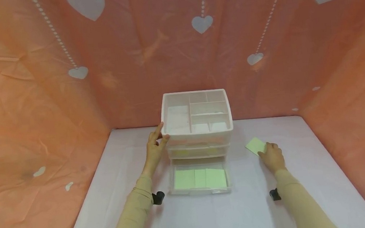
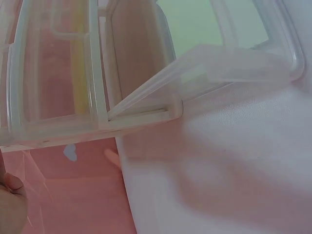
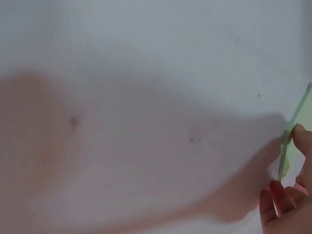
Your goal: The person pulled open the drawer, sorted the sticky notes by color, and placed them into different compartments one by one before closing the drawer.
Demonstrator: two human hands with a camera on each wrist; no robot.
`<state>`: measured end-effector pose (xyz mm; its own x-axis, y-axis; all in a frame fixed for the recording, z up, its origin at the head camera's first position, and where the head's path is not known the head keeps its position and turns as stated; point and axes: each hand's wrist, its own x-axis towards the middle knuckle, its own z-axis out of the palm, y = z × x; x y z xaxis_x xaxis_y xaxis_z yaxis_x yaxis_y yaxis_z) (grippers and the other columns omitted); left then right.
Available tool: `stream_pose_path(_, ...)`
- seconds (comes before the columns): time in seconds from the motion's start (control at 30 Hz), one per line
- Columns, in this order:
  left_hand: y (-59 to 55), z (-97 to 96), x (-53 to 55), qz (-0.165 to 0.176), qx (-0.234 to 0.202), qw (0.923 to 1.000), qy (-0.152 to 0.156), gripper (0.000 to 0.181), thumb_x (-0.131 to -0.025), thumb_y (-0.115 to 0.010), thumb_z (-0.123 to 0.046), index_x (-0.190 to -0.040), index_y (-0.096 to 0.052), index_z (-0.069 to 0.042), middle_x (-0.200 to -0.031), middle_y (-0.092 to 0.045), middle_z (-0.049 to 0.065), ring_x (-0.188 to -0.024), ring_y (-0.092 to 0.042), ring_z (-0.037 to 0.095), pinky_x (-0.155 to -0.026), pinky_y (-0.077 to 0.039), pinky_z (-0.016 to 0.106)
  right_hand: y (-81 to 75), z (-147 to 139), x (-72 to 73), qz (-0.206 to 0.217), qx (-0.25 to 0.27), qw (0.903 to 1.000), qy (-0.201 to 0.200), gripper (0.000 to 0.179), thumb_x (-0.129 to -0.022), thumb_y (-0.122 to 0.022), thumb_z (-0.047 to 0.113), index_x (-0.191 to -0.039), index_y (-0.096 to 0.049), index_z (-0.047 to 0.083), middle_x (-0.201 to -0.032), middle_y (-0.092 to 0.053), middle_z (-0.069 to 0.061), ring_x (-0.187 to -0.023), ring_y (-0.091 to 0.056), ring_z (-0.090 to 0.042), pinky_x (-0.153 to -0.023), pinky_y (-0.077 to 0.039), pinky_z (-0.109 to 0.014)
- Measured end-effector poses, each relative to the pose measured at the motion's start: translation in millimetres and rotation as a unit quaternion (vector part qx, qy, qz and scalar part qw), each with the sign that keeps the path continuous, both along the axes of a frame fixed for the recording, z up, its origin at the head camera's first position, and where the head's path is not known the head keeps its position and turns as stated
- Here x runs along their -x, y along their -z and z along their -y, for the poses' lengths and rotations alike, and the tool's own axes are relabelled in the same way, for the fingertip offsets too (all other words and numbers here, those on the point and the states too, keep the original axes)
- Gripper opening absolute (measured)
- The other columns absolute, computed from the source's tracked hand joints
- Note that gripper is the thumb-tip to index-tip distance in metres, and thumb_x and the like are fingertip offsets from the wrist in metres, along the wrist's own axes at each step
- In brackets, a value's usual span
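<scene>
A white plastic drawer organizer with a divided top tray stands in the middle of the table. My left hand rests on its left side, thumb at the front corner and fingers along the side. The bottom drawer is pulled out and holds light green sticky note pads in a row. To the right of the organizer, my right hand pinches a light green sticky note pad by its edge. In the right wrist view, thumb and fingers grip that pad just above the table.
Something yellow shows through the closed drawer above the open one. White table surface extends around the organizer. An orange-pink cloth with white hearts hangs behind and at both sides.
</scene>
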<state>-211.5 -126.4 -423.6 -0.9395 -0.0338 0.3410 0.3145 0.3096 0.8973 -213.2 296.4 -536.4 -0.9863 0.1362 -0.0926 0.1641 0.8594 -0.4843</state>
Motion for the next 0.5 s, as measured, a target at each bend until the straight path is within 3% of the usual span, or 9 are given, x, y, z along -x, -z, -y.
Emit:
stream_pose_path(0.13,1.4,-0.9,1.5,-0.005,-0.002,1.0000,0.000,0.052,-0.088,-0.060,-0.005,-0.137,-0.043,-0.006,-0.093,-0.046,0.003,-0.086,-0.042,-0.002,-0.071,-0.027,0.022,2.2,-6.5,1.9,0.032,-0.005,0.9995,0.004,0.068,-0.094,-0.049,0.030,-0.136,-0.026,-0.018,-0.140,-0.026,-0.039,-0.120,-0.030,-0.058,-0.095,-0.032,-0.065)
stream_pose_path(0.2,0.8,-0.8,1.8,-0.004,-0.006,1.0000,0.000,0.052,-0.088,-0.059,-0.005,-0.137,-0.043,-0.005,-0.092,-0.047,0.005,-0.086,-0.042,0.000,-0.071,-0.027,0.022,2.2,-6.6,2.4,0.041,-0.005,0.9992,0.001,0.067,-0.094,-0.049,0.032,-0.136,-0.028,-0.017,-0.139,-0.027,-0.038,-0.120,-0.030,-0.058,-0.095,-0.032,-0.065)
stream_pose_path(0.37,0.0,-0.5,3.5,0.011,-0.014,0.9998,0.004,0.052,-0.089,-0.059,-0.006,-0.138,-0.042,-0.006,-0.093,-0.045,0.001,-0.091,-0.041,0.008,-0.071,-0.027,0.024,2.1,-5.5,2.8,0.034,0.002,0.9993,0.013,0.069,-0.093,-0.052,0.030,-0.134,-0.028,-0.020,-0.131,-0.030,-0.043,-0.117,-0.031,-0.057,-0.094,-0.032,-0.063)
stream_pose_path(0.5,2.6,0.3,3.9,0.011,-0.019,0.9998,0.004,0.052,-0.089,-0.059,-0.006,-0.138,-0.042,-0.005,-0.091,-0.043,-0.004,-0.091,-0.041,0.001,-0.072,-0.028,0.025,3.4,-4.2,1.1,0.027,0.021,0.9989,0.034,0.072,-0.088,-0.059,0.030,-0.130,-0.031,-0.022,-0.123,-0.033,-0.045,-0.111,-0.033,-0.056,-0.091,-0.033,-0.061)
